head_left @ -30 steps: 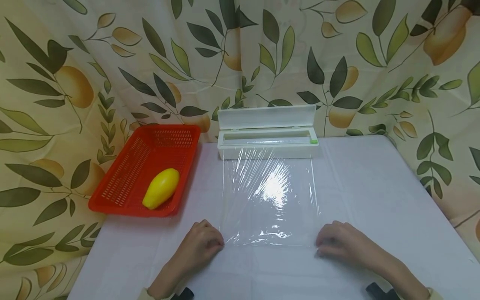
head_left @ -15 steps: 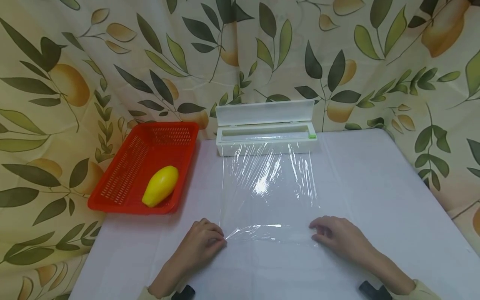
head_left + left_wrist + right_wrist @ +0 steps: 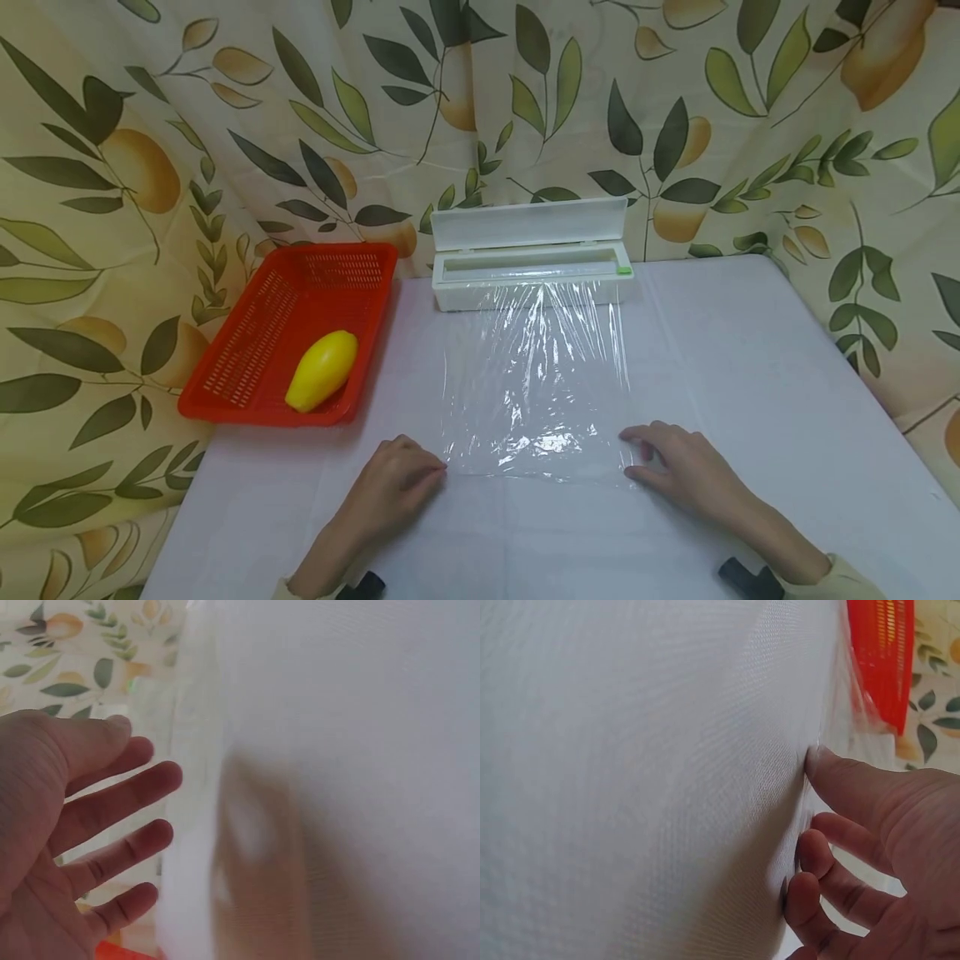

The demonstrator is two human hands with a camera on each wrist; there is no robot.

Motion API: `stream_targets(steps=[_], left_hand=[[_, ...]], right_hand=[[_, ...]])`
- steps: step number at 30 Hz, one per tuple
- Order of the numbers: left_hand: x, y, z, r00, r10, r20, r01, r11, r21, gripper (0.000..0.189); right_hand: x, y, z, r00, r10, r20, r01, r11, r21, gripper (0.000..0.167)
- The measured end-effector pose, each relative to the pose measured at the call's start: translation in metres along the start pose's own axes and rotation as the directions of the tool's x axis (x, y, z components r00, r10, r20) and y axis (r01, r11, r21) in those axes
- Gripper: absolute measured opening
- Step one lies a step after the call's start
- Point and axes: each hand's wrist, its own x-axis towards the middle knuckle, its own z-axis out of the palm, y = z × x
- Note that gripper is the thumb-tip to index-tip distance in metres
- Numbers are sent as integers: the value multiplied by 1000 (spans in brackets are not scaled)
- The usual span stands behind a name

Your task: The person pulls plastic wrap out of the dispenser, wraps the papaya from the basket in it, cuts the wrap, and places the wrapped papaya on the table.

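A clear sheet of plastic wrap [image 3: 525, 383] stretches across the white cloth from a white dispenser box [image 3: 532, 296] with its lid raised. My left hand [image 3: 397, 483] pinches the sheet's near left corner between thumb and index finger; its other fingers spread apart in the left wrist view. At the near right corner is my right hand [image 3: 686, 467], its thumb and index finger apart. In the right wrist view the right thumb [image 3: 855, 784] touches down at the wrap's edge, and the other fingers bend loosely beside it.
To the left stands a red plastic basket [image 3: 258, 333] with a yellow papaya-shaped fruit [image 3: 322, 371] in it. A leaf-patterned curtain [image 3: 555, 100] hangs behind and beside the table [image 3: 750, 350]. A green piece [image 3: 623, 270] sits at the box's right end.
My right hand has shifted slightly left and away from me, its thumb and index finger parting wider. The wrap's near edge, lifted half a second ago, lies flatter. My left hand has barely moved.
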Motion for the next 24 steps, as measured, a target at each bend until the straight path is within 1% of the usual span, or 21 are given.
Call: stream_targets(steps=[3, 6, 11, 13, 16, 18, 20, 23, 24], left_hand=[[3, 0, -7, 995, 76, -66, -76, 997, 2, 15], [10, 2, -19, 987, 115, -111, -114, 993, 11, 18], [21, 5, -48, 980, 128, -152, -123, 991, 43, 21], [25, 4, -59, 974, 144, -173, -134, 989, 71, 21], [31, 1, -74, 961, 178, -211, -158, 981, 108, 21], [34, -2, -84, 956, 180, -232, -158, 982, 107, 13], [38, -6, -93, 947, 186, -262, -166, 982, 94, 15], [43, -13, -107, 946, 144, -289, -122, 988, 92, 17], [45, -16, -111, 945, 133, -298, -108, 989, 101, 21]], right_hand=[[0, 0, 1, 1000, -6, 5, 6, 1000, -15, 44], [0, 1, 2, 1000, -19, -11, 18, 999, -32, 45], [0, 2, 3, 998, -48, -48, 46, 998, -38, 43], [0, 3, 3, 996, -65, -54, 63, 997, -35, 43], [-1, 4, 4, 994, -87, -60, 85, 996, -28, 45], [-1, 4, 3, 994, -92, -62, 91, 996, -23, 46], [-1, 4, 3, 994, -92, -61, 91, 996, -21, 47], [-1, 5, 2, 994, -87, -60, 85, 996, -21, 47], [-1, 5, 2, 995, -83, -58, 82, 996, -21, 47]])
